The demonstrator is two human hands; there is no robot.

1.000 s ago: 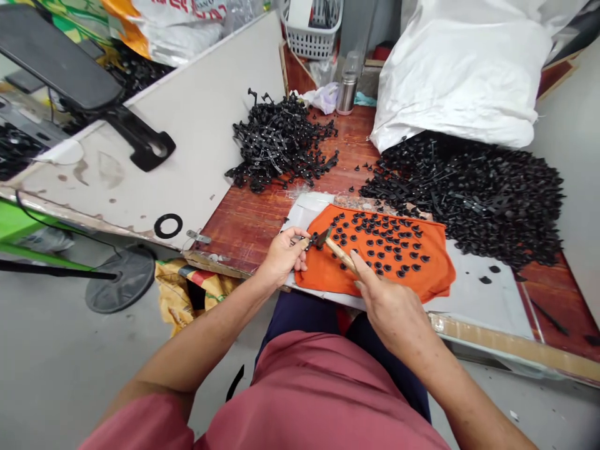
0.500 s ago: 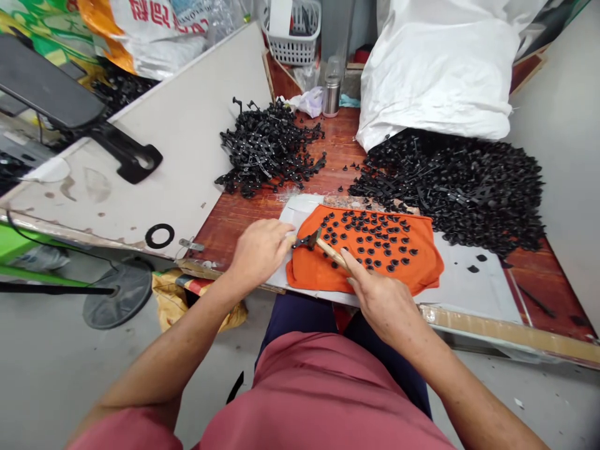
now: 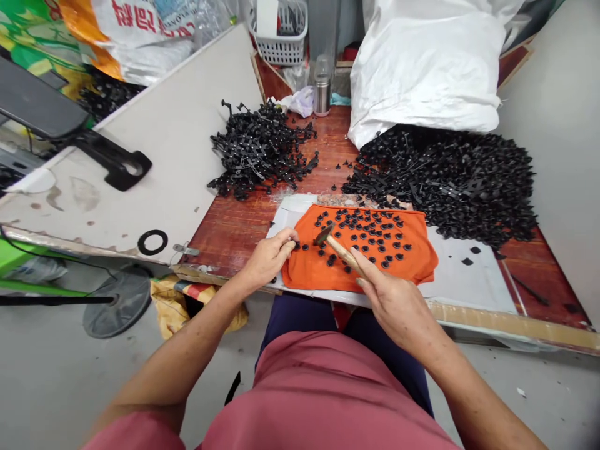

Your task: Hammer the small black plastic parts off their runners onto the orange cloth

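Head: right hand (image 3: 398, 306), one hammer (image 3: 340, 250); left hand (image 3: 269, 259), perhaps one stud (image 3: 297, 245).

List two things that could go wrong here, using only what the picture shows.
The hammer-like tool with a pale wooden handle in the right hand might strike the nearby left hand. Small black round-based pieces could scatter if the orange cloth beneath them gets tugged.
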